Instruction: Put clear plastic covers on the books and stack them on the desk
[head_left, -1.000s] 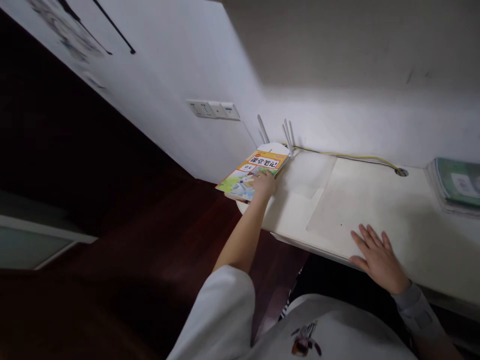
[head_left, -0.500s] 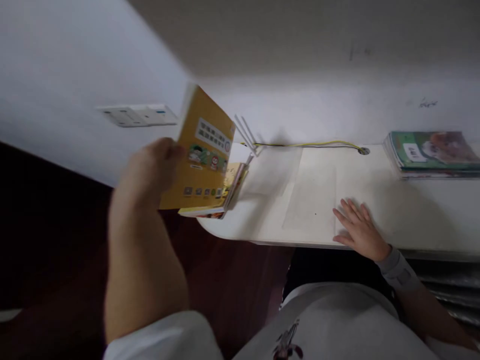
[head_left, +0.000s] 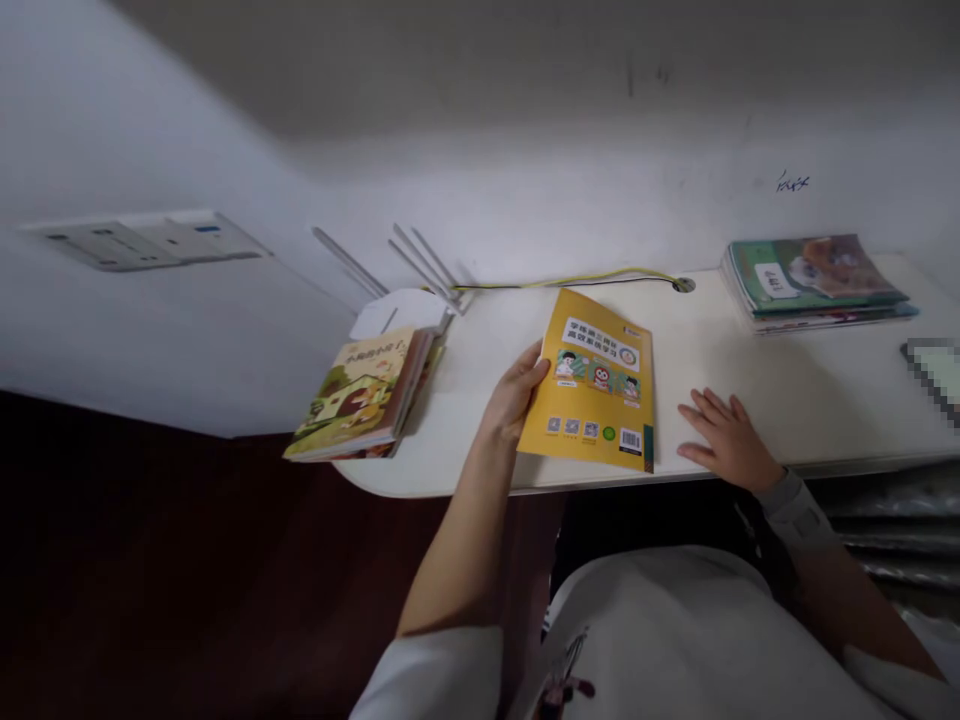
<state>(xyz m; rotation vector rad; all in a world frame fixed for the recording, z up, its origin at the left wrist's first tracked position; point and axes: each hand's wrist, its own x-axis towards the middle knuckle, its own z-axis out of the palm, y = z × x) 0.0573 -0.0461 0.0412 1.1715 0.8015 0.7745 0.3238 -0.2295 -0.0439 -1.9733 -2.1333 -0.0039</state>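
Left hand gripping a yellow book above the desk

Left hand [head_left: 517, 390]: closed on the left edge of the yellow book [head_left: 589, 390]; some fingers hidden behind it.
Yellow book: before the wearer, over the middle of the desk [head_left: 465, 430], near its front edge; slightly tilted, printed face up, with white title label, three cartoon panels, a row of codes, barcode at lower right. Contact with the desk: cannot tell.
Right hand [head_left: 727, 440]: holding nothing, palm down on the desk, fingers spread, just right of the book and apart from it. Grey band [head_left: 799, 510] at the wrist.
Left pile [head_left: 360, 395]: several books, house scene on top, one corner jutting past the desk's rounded left end.
Router [head_left: 397, 312]: white, with upright antennas, just behind the left pile.
Cable [head_left: 570, 280]: yellow, along the wall to a round hole [head_left: 683, 286].
Right pile [head_left: 821, 275]: green cover uppermost, white label, near the wall.
Sockets [head_left: 142, 240]: white, on the left wall.
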